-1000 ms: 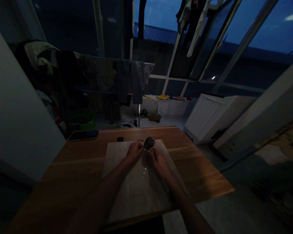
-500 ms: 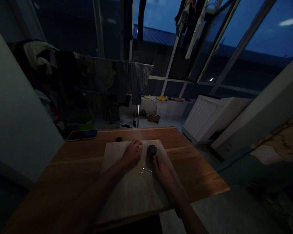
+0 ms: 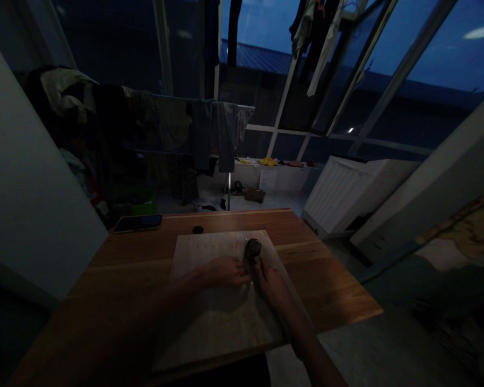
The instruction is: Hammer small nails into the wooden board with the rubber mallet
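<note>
A pale board [image 3: 210, 322] lies on the wooden table [image 3: 121, 279] in dim light. On its far part stands a small dark round object [image 3: 252, 249]. My right hand [image 3: 272, 282] grips this object from the near side. My left hand [image 3: 223, 270] rests on the board just left of it, fingers curled toward the object's base. What lies under the fingers is hidden.
A phone [image 3: 137, 222] lies at the table's far left, and a small dark cap [image 3: 198, 229] sits beyond the board. A clothes rack with hanging garments [image 3: 193, 129] and a white radiator [image 3: 339, 191] stand past the table. The table's right edge drops to the floor.
My left hand has drawn back from the board's far edge to beside the dark object's base. The small glinting bits seen on the board are now covered by my hands.
</note>
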`<act>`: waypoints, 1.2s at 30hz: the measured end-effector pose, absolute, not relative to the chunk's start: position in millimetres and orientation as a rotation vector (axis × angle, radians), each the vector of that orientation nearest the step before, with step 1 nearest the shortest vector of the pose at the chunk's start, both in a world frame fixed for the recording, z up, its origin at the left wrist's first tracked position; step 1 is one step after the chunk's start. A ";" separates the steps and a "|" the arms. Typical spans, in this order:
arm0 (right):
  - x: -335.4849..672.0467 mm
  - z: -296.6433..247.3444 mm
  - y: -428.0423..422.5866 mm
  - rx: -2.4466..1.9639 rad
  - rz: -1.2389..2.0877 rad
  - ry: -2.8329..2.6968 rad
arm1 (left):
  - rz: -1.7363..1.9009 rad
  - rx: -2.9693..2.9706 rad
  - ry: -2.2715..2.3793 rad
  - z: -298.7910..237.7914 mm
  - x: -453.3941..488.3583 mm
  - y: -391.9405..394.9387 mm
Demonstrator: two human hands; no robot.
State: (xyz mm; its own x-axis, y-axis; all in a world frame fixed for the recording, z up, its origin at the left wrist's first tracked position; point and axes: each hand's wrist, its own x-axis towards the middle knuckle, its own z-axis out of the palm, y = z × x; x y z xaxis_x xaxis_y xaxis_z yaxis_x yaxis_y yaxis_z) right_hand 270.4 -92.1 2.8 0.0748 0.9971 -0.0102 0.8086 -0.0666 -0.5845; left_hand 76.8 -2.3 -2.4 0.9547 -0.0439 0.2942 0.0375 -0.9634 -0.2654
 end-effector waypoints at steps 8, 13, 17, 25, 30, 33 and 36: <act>271.1 0.9 -91.1 -1.963 0.625 -1.770 | -0.845 -3.110 -0.747 -6.8 71.5 22.5; 270.8 5.2 -92.1 -1.947 0.605 -1.794 | -1.684 -2.858 -1.706 -25.1 74.3 43.6; 272.1 4.5 -92.0 -1.965 0.604 -1.785 | -1.866 -2.778 -1.852 -33.3 77.3 48.4; 273.0 3.6 -91.5 -1.980 0.624 -1.766 | -1.771 -2.836 -1.805 -36.8 73.7 50.3; 272.6 4.6 -91.5 -1.910 0.668 -1.756 | -1.608 -2.839 -1.780 -35.9 73.4 50.0; 268.7 6.4 -87.0 -1.862 0.662 -1.749 | -1.563 -2.757 -1.771 -35.9 73.8 51.4; 257.4 16.8 -76.8 -1.782 0.660 -1.736 | -1.569 -2.743 -1.762 -38.0 74.1 52.6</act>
